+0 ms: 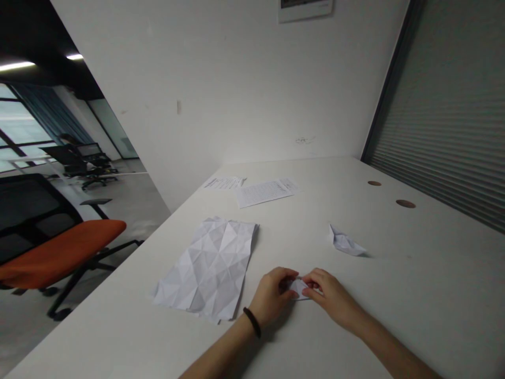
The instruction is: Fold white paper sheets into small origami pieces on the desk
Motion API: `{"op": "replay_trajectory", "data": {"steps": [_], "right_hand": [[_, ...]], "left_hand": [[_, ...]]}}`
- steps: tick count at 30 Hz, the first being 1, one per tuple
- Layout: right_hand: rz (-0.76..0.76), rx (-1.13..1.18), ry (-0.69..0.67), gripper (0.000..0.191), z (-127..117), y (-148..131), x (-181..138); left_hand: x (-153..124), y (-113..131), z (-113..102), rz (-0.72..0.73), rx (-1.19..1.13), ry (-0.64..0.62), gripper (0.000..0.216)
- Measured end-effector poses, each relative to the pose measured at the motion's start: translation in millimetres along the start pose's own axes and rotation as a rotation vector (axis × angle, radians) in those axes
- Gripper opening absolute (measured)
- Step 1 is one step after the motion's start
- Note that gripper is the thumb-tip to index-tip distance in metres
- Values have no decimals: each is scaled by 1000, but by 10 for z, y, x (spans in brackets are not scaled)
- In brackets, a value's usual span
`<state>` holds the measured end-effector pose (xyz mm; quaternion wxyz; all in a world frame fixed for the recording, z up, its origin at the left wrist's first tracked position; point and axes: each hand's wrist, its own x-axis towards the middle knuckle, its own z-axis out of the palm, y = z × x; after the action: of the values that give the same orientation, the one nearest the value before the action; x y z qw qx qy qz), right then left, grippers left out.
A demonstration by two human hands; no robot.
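Between both pinching hands [270, 296] [335, 299], small folded paper [299, 288], long axis apparently crosswise

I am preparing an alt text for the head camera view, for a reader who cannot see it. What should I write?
A person's left hand and right hand hold a small folded paper at a white desk. Creased white paper lies to the left, a boat-like folded paper beyond the right hand, and printed pages farther back.
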<state>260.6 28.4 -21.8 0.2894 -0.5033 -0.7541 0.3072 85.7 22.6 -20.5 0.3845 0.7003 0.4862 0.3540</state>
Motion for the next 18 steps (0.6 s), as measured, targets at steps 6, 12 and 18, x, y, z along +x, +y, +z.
{"op": "replay_trajectory", "data": {"steps": [6, 12, 18], "right_hand": [[-66, 71, 8, 9, -9, 36, -48], [-93, -18, 61, 5, -8, 70, -4], [-124, 17, 100, 6, -3, 91, -16]], "left_hand": [[-34, 63, 1, 167, 39, -7, 40], [2, 44, -82, 122, 293, -48, 12], [6, 22, -105, 179, 302, 4, 13]]}}
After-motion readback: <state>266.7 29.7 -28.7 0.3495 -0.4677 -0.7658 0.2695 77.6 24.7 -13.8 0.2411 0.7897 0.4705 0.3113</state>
